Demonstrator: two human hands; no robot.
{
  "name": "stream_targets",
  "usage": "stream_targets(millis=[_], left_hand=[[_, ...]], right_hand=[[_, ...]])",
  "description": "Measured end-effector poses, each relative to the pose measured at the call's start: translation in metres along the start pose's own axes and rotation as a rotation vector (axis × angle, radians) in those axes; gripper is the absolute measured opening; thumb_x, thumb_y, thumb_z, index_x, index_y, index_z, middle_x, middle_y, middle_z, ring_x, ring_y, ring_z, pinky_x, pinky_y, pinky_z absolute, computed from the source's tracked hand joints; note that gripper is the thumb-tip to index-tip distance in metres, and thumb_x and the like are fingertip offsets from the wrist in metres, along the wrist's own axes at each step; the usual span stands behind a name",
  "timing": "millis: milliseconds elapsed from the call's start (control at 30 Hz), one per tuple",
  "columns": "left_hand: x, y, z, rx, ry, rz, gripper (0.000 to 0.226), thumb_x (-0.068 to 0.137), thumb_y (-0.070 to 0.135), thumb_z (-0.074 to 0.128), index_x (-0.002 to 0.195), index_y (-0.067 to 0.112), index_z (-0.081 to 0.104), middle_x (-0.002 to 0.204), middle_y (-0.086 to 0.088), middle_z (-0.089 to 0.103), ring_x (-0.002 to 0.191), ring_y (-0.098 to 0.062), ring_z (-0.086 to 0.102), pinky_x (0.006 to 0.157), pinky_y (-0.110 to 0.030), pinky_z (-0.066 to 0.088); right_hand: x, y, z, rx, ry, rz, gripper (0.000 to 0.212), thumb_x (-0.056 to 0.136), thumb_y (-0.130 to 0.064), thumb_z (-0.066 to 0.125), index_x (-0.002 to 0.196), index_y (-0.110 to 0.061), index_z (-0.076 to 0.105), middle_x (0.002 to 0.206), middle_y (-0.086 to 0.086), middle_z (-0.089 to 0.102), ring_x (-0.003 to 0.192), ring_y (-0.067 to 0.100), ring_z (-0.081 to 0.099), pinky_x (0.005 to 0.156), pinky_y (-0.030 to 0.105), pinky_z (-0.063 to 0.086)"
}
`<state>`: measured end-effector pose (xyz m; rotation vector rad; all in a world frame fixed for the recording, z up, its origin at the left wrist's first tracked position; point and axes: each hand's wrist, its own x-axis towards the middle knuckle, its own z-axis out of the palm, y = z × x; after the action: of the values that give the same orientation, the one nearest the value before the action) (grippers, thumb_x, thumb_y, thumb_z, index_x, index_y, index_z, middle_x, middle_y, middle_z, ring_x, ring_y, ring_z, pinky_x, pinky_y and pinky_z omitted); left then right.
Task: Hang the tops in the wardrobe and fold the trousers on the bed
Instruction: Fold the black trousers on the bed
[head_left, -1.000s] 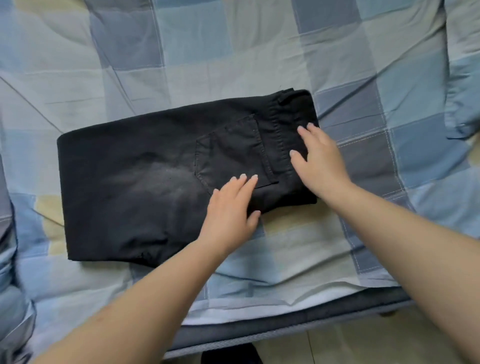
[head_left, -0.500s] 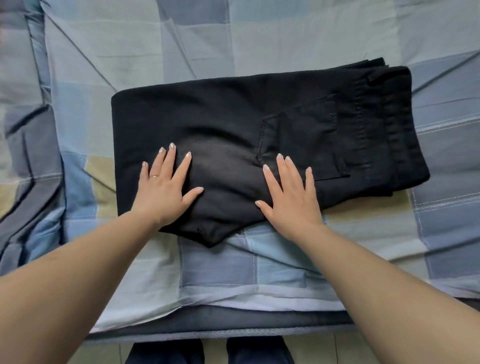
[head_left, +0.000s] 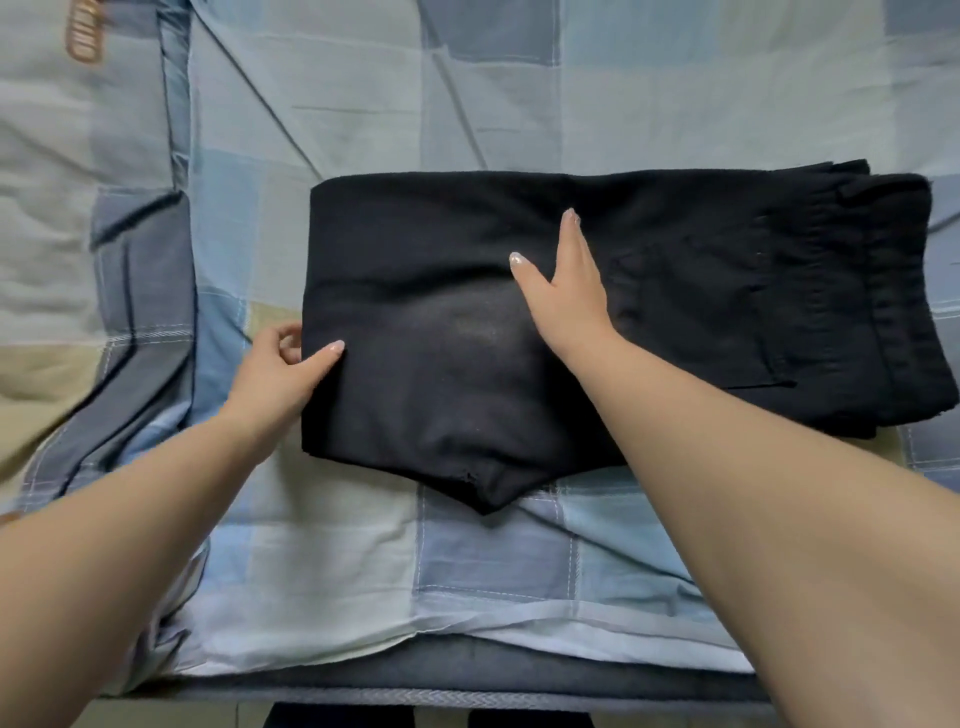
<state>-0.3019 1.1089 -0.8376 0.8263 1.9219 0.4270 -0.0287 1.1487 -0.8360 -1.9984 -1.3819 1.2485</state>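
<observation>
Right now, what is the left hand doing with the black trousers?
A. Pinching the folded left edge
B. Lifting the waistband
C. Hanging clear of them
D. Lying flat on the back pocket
A: the left hand has its thumb on top of the black trousers at their left folded edge, fingers curled under it.

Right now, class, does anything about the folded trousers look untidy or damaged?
Yes. The black trousers have a pointed bulge sticking out of the near edge, spoiling the rectangle, with a small nick or hole there.
</observation>
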Motion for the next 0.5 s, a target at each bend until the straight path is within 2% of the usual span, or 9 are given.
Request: stream_targets(millis=[33,133,267,400,467,500], left_hand=[[0.000,0.004,-0.003,-0.075,-0.093,-0.041,0.046,0.087,0.032,0.068,0.127,0.018,0.051,0.112,-0.004,0.068,0.100,-0.020,0.067,0.068,-0.030,0.052],[-0.005,0.021,-0.013,-0.190,-0.340,-0.037,0.034,0.090,0.023,0.062,0.124,0.017,0.058,0.118,-0.002,0.068,0.107,-0.019,0.066,0.085,-0.036,0.054],[-0.038,0.057,-0.020,-0.326,-0.571,0.037,0.027,0.082,0.019,0.061,0.107,0.020,0.070,0.111,-0.003,0.071,0.096,-0.015,0.070,0.069,-0.024,0.056],[-0.073,0.096,-0.012,-0.375,-0.657,0.152,0.029,0.080,0.014,0.054,0.098,0.026,0.074,0.102,-0.001,0.073,0.092,-0.016,0.071,0.068,-0.025,0.056],[-0.088,0.114,-0.003,-0.368,-0.676,0.200,0.032,0.076,0.013,0.056,0.104,0.021,0.069,0.101,-0.001,0.073,0.091,-0.017,0.071,0.068,-0.026,0.056],[-0.096,0.122,0.004,-0.356,-0.680,0.222,0.036,0.073,0.013,0.059,0.108,0.018,0.065,0.100,-0.001,0.073,0.090,-0.017,0.071,0.067,-0.026,0.056]], right_hand=[[0.003,0.003,0.000,0.000,-0.003,0.011,0.074,0.096,-0.041,0.047,0.152,-0.018,0.005,0.161,-0.003,0.004,0.147,0.011,0.005,0.118,0.033,0.009],[-0.001,0.010,0.006,0.070,0.008,-0.017,0.070,0.097,-0.037,0.047,0.152,-0.018,0.009,0.161,-0.004,0.006,0.146,0.008,0.005,0.117,0.028,0.006],[-0.043,0.019,0.015,0.316,-0.001,0.035,0.069,0.097,-0.030,0.050,0.152,-0.019,0.011,0.159,-0.006,0.012,0.145,0.005,0.010,0.117,0.022,0.009],[-0.087,0.047,0.016,0.433,0.026,0.128,0.065,0.095,-0.023,0.052,0.151,-0.022,0.018,0.157,-0.009,0.023,0.141,0.000,0.020,0.109,0.009,0.014],[-0.103,0.063,0.014,0.481,0.039,0.153,0.063,0.095,-0.020,0.052,0.150,-0.024,0.021,0.153,-0.011,0.029,0.138,-0.003,0.026,0.106,0.003,0.018],[-0.110,0.069,0.013,0.523,0.039,0.170,0.062,0.096,-0.018,0.051,0.150,-0.025,0.022,0.151,-0.012,0.032,0.136,-0.003,0.028,0.107,0.005,0.020]])
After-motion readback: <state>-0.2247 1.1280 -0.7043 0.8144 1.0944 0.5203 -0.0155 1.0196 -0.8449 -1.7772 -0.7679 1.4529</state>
